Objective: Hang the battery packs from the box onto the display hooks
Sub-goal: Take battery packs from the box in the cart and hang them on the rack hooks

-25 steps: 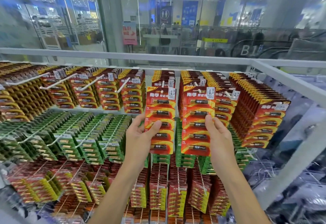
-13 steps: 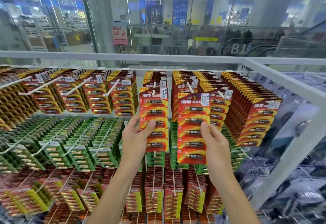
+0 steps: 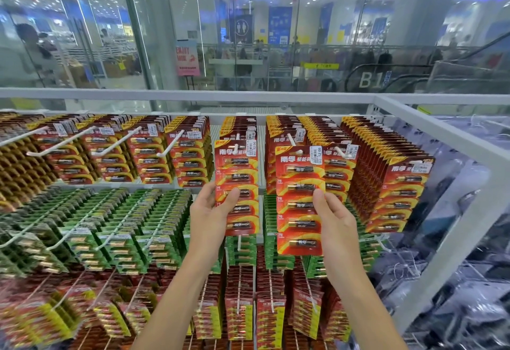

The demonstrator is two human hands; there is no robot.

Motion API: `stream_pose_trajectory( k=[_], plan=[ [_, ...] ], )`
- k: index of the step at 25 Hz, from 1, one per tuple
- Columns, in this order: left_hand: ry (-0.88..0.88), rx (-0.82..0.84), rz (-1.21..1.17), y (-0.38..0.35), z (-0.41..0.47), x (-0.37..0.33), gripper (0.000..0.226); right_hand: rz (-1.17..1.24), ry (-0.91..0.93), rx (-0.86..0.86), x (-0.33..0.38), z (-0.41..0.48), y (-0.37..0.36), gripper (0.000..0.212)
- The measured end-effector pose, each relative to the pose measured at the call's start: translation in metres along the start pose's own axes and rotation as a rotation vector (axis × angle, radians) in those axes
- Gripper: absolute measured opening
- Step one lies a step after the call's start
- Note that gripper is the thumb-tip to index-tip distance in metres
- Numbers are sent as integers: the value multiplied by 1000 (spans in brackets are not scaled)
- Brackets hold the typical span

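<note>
Since a second ago the hands are hardly shifting along the top row, but the right battery pack [image 3: 299,225] is now sitting a little lower against the stack behind it. The left hand [image 3: 209,211] is gripping the left battery pack [image 3: 238,173], a red strip of batteries, with the thumb pressing on the front near the strip's middle and the fingers going behind it. The top of this strip is lying at the tip of a white hook [image 3: 236,147], in front of other red packs on the same hook. The right hand [image 3: 339,222] is pinching the right battery pack in the same way, thumb on the front and fingers hidden behind. A second hook tip [image 3: 299,152] is showing at its hang hole, just beside the price label. The two strips are hanging upright, side by side and apart. Green packs [image 3: 116,239] are filling the row below, and a white rail [image 3: 193,95] is running along the top of the rack.
</note>
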State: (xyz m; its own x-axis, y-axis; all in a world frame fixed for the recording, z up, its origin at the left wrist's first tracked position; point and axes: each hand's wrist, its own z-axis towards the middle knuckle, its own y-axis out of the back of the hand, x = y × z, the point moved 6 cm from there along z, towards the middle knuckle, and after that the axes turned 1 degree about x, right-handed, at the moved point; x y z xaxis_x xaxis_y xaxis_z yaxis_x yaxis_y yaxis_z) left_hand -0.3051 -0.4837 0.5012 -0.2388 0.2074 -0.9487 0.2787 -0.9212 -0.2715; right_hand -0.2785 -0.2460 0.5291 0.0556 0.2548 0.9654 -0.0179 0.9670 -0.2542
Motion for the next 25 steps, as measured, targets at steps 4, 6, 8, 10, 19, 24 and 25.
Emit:
stream_pose_trajectory(
  k=[4, 6, 8, 10, 19, 24, 25],
  plan=[
    [-2, 16, -11, -3, 10, 5, 91, -46, -5, -12, -3, 16, -1, 23],
    [-10, 2, 7, -3, 16, 7, 90, -86, 0, -22, -5, 29, -6, 38],
    [-8, -17, 23, -3, 21, 8, 92, -121, 11, -20, -6, 42, -12, 45],
    [-1, -30, 9, -3, 25, 8, 96, -134, 11, -62, -7, 57, -12, 30],
    [55, -21, 18, -7, 51, 13, 78, -135, 4, -106, -18, 93, -23, 34],
    [47, 9, 57, -6, 61, 25, 88, -145, 0, -168, -32, 97, -26, 44],
    [51, 0, 67, -5, 62, 27, 89, -142, 3, -186, -34, 97, -25, 46]
  ],
)
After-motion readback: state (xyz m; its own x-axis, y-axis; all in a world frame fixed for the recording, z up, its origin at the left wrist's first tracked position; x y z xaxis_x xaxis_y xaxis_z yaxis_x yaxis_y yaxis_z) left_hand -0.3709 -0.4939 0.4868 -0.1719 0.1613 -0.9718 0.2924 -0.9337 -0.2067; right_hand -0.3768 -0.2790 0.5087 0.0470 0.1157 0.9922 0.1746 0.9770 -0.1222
